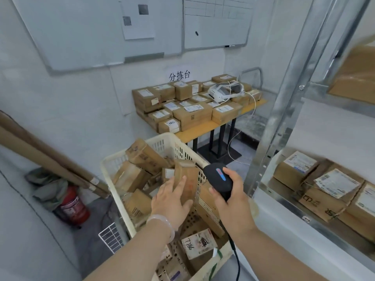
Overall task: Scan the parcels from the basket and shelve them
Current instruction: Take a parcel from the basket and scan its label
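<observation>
A cream plastic basket [162, 141] stands in front of me, filled with several brown cardboard parcels. My left hand [172, 201] grips one upright parcel [187, 175] above the basket's middle. Just to its right, my right hand [231, 197] holds a black handheld scanner [218, 178] with a blue and red strip on top, its head turned toward that parcel. The scanner's cable drops down past my wrist. A parcel marked "98LL" [197, 243] lies low in the basket's near end.
A metal shelf rack [284, 110] rises at the right, with labelled parcels [324, 187] on its lower level. At the back, an orange table [203, 128] carries many parcels and a white device. A red fire extinguisher [74, 206] and leaning cardboard stand at left.
</observation>
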Demonstrator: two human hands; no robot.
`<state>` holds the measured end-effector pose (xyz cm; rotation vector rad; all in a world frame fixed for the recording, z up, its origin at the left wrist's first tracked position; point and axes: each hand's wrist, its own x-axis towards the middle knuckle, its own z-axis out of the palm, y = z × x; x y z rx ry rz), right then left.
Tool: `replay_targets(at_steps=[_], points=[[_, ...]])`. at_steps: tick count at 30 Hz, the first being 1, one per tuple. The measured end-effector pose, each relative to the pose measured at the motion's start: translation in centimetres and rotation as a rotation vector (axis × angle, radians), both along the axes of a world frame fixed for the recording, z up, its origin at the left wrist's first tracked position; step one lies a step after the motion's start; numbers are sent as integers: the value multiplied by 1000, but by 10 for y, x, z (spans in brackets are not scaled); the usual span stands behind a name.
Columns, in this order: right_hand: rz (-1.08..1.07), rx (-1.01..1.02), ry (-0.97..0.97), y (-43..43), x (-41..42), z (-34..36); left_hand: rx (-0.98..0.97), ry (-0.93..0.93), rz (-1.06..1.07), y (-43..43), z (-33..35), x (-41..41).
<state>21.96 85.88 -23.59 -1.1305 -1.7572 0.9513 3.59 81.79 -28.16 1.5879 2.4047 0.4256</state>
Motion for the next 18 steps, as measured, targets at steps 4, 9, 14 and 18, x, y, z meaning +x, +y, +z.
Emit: replay_targets(at_steps=[4,9,14,18], points=[[18,-41,13,24,-47,-3,-17,-7,-18,27,-7,-44],[9,-114,-11,52,-94,-20,-84,-28,-47,59,-26,-85],[-73,-200,-62,76,-109,-48,-187,-138,-84,92,-57,-97],[-140,-252,-121,94,-118,-73,-248,-210,-103,124,-83,-100]])
